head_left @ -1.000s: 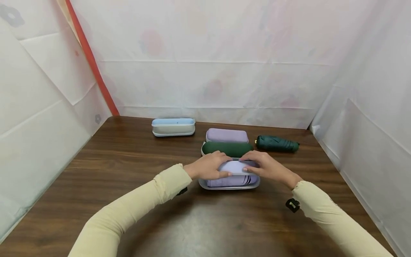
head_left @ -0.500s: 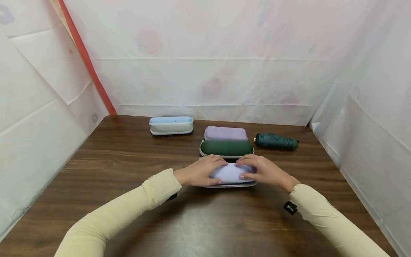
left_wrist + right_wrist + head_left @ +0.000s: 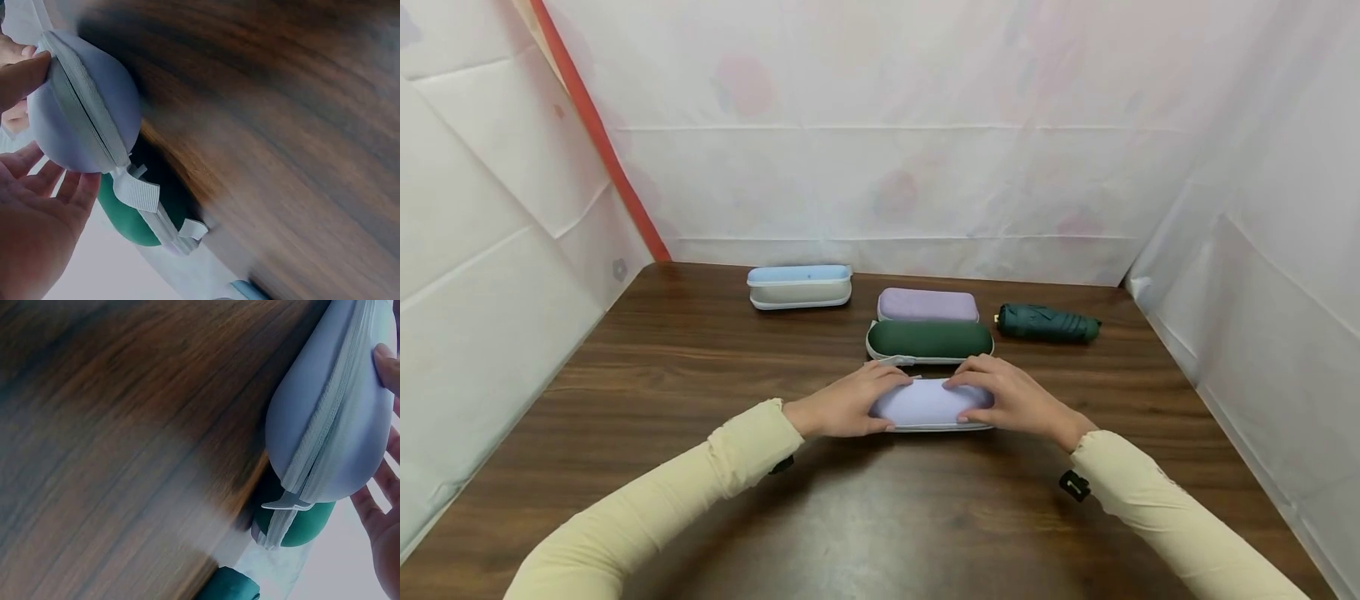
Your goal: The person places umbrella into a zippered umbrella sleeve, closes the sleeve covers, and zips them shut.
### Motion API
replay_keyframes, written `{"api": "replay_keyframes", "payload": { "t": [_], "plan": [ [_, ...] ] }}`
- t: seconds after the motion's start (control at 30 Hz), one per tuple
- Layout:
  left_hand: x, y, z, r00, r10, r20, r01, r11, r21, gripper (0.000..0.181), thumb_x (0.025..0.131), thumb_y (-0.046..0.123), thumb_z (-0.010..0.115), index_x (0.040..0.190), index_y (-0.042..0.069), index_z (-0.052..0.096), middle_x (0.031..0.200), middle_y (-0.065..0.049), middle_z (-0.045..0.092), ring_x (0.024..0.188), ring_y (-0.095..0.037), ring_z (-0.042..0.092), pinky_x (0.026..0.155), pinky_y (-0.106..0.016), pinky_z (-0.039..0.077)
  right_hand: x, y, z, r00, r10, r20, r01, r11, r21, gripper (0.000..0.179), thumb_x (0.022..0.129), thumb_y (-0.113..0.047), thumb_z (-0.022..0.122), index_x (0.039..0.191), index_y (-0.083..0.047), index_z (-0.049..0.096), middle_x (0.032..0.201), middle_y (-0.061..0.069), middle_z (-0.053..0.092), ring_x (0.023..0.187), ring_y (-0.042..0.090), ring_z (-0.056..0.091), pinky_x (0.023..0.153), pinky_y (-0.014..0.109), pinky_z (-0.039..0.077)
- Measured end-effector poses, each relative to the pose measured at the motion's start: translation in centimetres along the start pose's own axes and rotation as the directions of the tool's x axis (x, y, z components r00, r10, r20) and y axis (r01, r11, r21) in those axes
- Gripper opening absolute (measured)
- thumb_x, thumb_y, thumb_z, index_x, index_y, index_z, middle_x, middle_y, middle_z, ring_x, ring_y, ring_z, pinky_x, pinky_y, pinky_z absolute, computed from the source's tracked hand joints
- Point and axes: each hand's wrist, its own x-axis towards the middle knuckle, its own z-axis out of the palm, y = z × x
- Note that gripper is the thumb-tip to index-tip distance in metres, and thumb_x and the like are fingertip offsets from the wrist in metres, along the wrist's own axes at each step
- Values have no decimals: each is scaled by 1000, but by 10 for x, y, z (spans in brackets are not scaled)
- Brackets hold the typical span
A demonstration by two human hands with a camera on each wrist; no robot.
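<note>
A lavender zip case (image 3: pixel 925 403) lies on the brown table, its lid down over the lower half. My left hand (image 3: pixel 844 404) holds its left end, thumb on the front edge and fingers over the back. On the other end, my right hand (image 3: pixel 1017 400) holds the lid the same way. Up close in the left wrist view, the zip seam of the case (image 3: pixel 87 103) shows a narrow gap, and a pale fabric tab (image 3: pixel 136 190) hangs at its back corner. The zip of the case (image 3: pixel 331 419) also shows in the right wrist view. The contents are hidden.
Right behind it sits a dark green case (image 3: pixel 929 340), then a purple case (image 3: pixel 928 305). A folded dark green umbrella (image 3: pixel 1048 323) lies to their right. At the back left stands a light blue and grey case (image 3: pixel 800 288). White sheets (image 3: pixel 880 125) wall the table (image 3: pixel 700 367).
The lavender case's lid has come down over the lavender bundle inside, which is now out of sight. Both hands have stayed on the lid, the left shifting slightly left.
</note>
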Motion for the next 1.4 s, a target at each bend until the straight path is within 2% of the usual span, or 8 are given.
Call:
{"api": "replay_keyframes", "payload": {
  "t": [0.13,0.3,0.47,0.63,0.83,0.97,1.13,1.4],
  "plan": [
    [4,-7,-6,999,-30,32,32,998,-56,59,86,23,72,134,0,48,133,-10,49,123,-24,41,101,-39,37,2,-1,0,1000,12,8,-12,1000,0,41,78,-31,80,114,-17,67,110,-7,57,101,9,51,85,36,46],
    [17,-25,-16,994,-95,50,101,982,-157,39,97,13,56,132,-4,51,129,-14,54,120,-24,48,99,-38,38,4,-1,-1,1000,14,9,-14,1000,-1,39,78,-29,80,112,-17,67,109,-7,57,100,8,50,84,35,46],
    [33,-38,-20,989,-81,120,107,966,-234,29,97,-4,46,122,-8,58,120,-17,61,113,-25,56,94,-33,44,4,-2,0,1000,15,13,-15,1000,-1,39,78,-28,80,113,-16,67,109,-6,58,101,10,51,84,36,46],
    [47,-39,-18,967,-88,240,144,964,-223,32,95,-8,44,120,-5,62,120,-13,62,115,-20,55,94,-29,43,4,-4,1,1000,26,16,-26,1000,6,39,77,-27,81,112,-15,68,108,-5,58,100,11,52,83,36,46],
    [60,-37,-18,938,-102,333,174,966,-194,32,93,-11,43,119,-6,63,117,-13,64,107,-16,57,89,-26,46,4,-5,1,999,30,14,-30,1000,3,38,77,-27,81,111,-15,68,107,-5,58,99,11,52,83,35,46],
    [68,-34,-18,930,-96,354,170,968,-185,30,97,-4,46,123,-6,60,122,-14,61,113,-18,55,91,-27,44,3,-5,0,1000,26,10,-26,1000,0,39,77,-26,81,111,-14,68,107,-5,58,99,11,52,83,35,46],
    [78,-31,-12,933,-85,350,162,967,-196,31,99,-1,44,126,-2,59,125,-12,60,114,-16,54,92,-26,43,2,-4,0,1000,20,9,-20,1000,3,39,77,-27,81,112,-15,67,107,-5,58,99,11,52,83,35,46],
    [83,-28,-12,904,-141,404,209,969,-131,42,88,-17,40,115,1,67,110,-7,66,96,-12,54,83,-24,44,5,-4,3,1000,15,11,-15,1000,4,39,79,-27,80,113,-15,67,109,-5,58,101,11,51,85,35,45]
  ]
}}
